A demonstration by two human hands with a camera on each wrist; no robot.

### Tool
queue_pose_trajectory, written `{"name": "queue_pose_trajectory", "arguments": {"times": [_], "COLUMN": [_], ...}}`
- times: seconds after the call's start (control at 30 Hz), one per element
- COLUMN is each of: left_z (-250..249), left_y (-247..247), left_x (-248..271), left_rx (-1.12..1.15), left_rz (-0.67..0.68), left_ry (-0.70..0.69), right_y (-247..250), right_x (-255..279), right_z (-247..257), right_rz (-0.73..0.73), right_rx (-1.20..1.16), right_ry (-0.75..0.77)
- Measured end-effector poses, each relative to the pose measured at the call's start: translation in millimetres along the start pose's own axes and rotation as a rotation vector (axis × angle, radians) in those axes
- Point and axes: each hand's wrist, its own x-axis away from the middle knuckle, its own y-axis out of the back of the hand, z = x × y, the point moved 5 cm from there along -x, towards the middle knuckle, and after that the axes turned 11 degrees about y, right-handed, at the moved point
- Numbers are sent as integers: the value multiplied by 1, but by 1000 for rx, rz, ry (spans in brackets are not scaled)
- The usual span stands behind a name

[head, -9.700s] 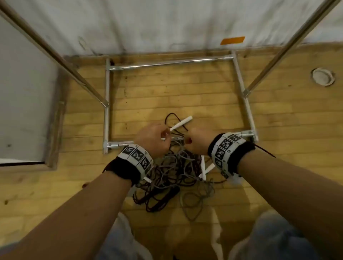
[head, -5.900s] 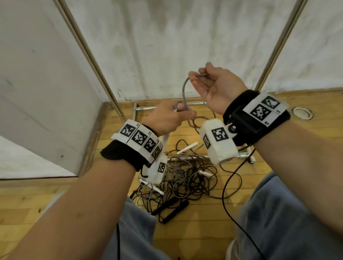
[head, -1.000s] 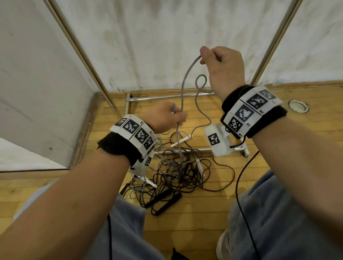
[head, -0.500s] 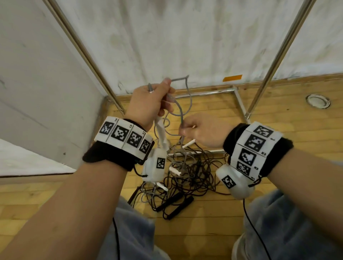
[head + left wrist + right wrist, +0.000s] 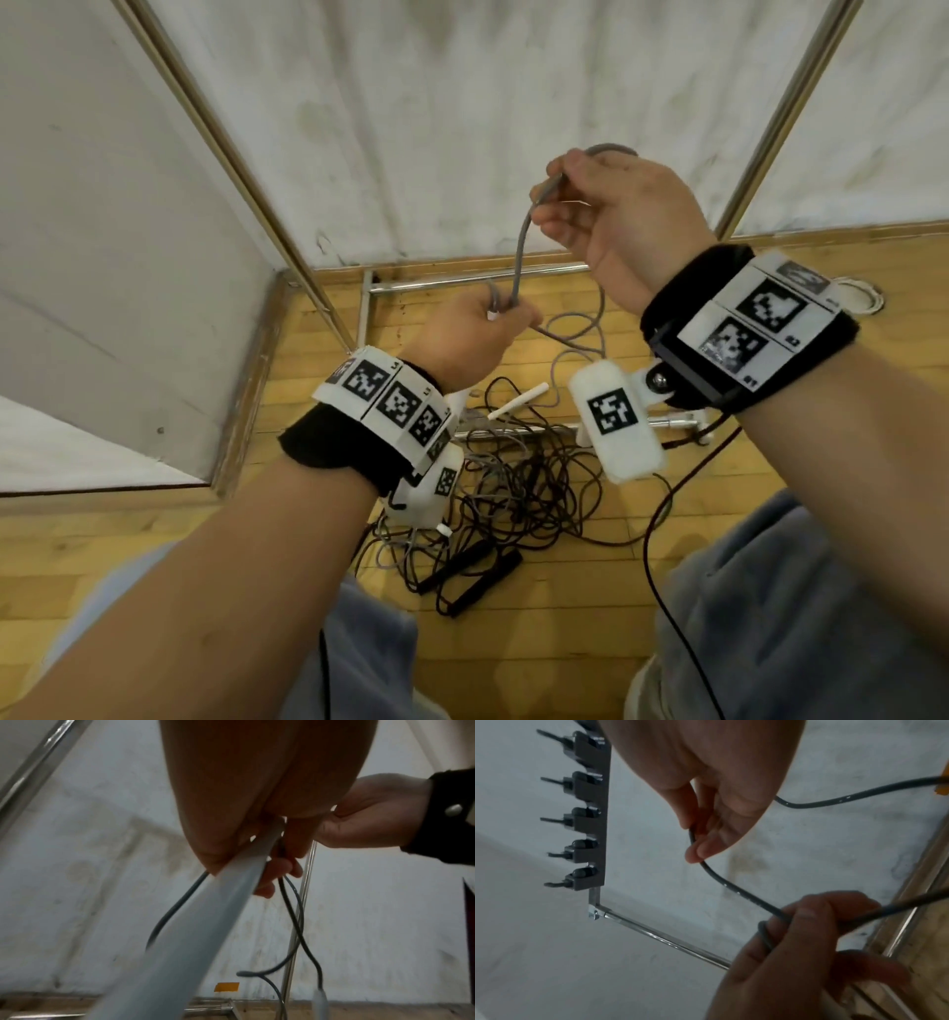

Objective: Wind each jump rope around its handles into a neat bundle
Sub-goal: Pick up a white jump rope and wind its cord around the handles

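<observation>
Nearest the person's knees, two black handles (image 5: 475, 575) lie side by side on the wooden floor (image 5: 565, 616), at the near edge of a tangle of ropes (image 5: 518, 493). A white handle (image 5: 517, 401) pokes out at the far side of that tangle, beside a metal bar (image 5: 667, 424) lying on the floor.

Above the tangle, the left hand (image 5: 472, 339) is curled around a white handle (image 5: 185, 923) and loops of the grey rope (image 5: 521, 246), gripping them together. Higher and just beyond it, the right hand (image 5: 616, 216) pinches the same grey rope between thumb and fingers (image 5: 700, 850), so a short stretch runs taut between the two hands. More of the rope trails from the hands down toward the tangle.

Beyond the tangle stands a white wall (image 5: 462, 103), with slanted metal poles (image 5: 231, 169) in front of it.
</observation>
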Motion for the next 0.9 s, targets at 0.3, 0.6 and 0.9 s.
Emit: {"name": "queue_pose_trajectory", "arguments": {"times": [0.3,0.6,0.9], "left_z": [-3,-14,-10], "left_y": [41,31,17], "left_x": [-1,25,31], "left_rx": [284,-23,-163], "left_rz": [-252,105,191], "left_ry": [-31,-75,-95], "right_y": [-4,-8,7], "right_x": [50,45,38], "right_z": [-62,-34,-37], "right_rz": [702,357,49], "right_rx": [1062,559,365], "right_ry": [-139,-174,-116]}}
